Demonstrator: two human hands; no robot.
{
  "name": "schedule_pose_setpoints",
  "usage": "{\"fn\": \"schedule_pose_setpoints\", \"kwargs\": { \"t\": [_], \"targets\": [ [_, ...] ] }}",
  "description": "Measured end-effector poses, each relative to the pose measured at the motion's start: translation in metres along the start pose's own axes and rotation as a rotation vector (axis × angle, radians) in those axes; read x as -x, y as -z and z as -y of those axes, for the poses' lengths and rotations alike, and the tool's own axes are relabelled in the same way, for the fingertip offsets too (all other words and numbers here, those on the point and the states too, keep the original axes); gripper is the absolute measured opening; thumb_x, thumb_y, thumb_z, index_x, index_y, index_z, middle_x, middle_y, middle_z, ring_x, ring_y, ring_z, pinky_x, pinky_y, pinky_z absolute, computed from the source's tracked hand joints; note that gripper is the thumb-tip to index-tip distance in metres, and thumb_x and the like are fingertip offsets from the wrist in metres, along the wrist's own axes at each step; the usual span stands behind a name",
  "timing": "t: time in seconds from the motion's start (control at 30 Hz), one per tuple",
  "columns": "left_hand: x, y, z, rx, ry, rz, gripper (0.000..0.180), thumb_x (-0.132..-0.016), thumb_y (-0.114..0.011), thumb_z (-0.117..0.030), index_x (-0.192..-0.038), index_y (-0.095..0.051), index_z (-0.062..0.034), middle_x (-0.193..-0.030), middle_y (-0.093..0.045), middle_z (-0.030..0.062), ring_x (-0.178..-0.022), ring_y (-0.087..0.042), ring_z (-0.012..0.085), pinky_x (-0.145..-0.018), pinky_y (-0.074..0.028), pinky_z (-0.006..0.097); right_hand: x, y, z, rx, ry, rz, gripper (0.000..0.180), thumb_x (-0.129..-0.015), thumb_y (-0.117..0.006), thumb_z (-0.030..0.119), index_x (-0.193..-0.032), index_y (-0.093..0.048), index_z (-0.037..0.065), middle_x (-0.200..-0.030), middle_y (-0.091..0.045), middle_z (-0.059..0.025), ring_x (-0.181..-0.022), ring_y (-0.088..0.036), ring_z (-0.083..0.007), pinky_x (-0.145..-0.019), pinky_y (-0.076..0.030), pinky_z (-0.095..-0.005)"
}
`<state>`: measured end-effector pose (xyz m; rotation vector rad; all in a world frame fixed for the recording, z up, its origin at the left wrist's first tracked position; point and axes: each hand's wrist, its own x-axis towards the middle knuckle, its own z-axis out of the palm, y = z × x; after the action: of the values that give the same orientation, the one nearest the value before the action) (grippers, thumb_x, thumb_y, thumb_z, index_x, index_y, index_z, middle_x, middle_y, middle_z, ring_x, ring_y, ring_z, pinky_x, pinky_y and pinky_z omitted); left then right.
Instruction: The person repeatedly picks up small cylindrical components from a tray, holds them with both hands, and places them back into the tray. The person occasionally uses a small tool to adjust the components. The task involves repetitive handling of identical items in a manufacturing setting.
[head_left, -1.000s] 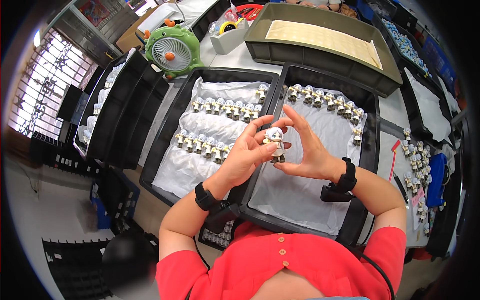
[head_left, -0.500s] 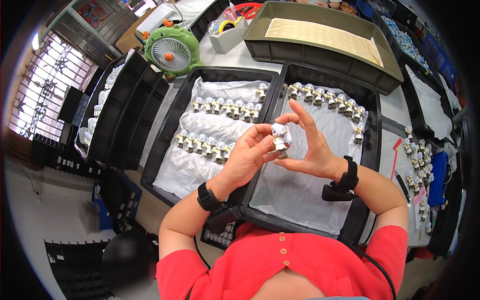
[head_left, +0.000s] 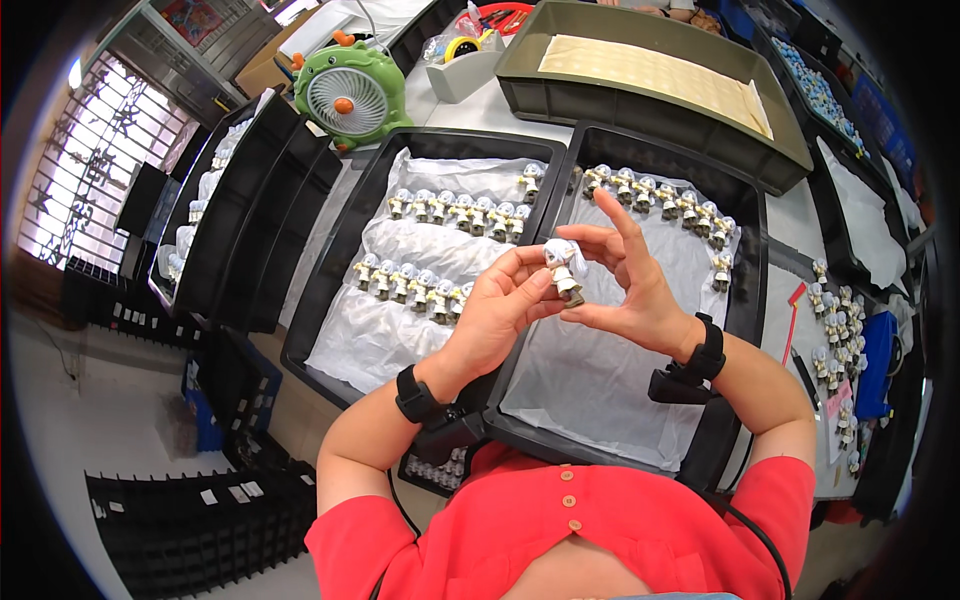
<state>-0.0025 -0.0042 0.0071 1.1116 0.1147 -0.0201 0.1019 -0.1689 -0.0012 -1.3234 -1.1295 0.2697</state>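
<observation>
Figurine turned side-on vs. 1 s ago; L hand pinches it, R hand grip can't tell; slack pinch might drop it, R tray.

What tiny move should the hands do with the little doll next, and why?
Maybe the right hand should gently turn the white-haired figurine a little, showing another side. The left hand pinches it, its face seems turned left, and the right hand's fingers curve close around it.

No legible text or numbers
</observation>
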Motion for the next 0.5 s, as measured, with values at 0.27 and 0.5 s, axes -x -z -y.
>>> {"fn": "schedule_pose_setpoints", "kwargs": {
  "t": [0.27, 0.5],
  "targets": [
    [-0.0013, 0.0011, -0.0026, -0.023, -0.008, -0.028, 0.037, -0.095, -0.052, -0.024, -0.124, -0.045, -0.0019, -0.108, -0.059, 0.0052, -0.096, -0.061, 0.0145, -0.085, -0.050, 0.030, -0.0010, -0.0008, 0.0010, -0.153, -0.110, -0.020, 0.102, -0.067, -0.078, 0.001, -0.146, -0.013, 0.014, -0.129, -0.049, -0.0123, -0.118, -0.050, -0.0217, -0.103, -0.038, -0.0359],
    [-0.0022, -0.0041, 0.0021, -0.102, 0.055, 0.084, 0.047, -0.098, -0.040, -0.039, -0.129, -0.042, -0.0042, -0.119, -0.054, 0.0084, -0.105, -0.058, 0.0225, -0.086, -0.049, 0.035, -0.0010, -0.0062, 0.0034, 0.300, 0.171, 0.022, 0.093, -0.062, -0.077, -0.001, -0.141, -0.029, 0.011, -0.128, -0.049, -0.0109, -0.108, -0.051, -0.0266, -0.088, -0.046, -0.0343]
  ]
}}
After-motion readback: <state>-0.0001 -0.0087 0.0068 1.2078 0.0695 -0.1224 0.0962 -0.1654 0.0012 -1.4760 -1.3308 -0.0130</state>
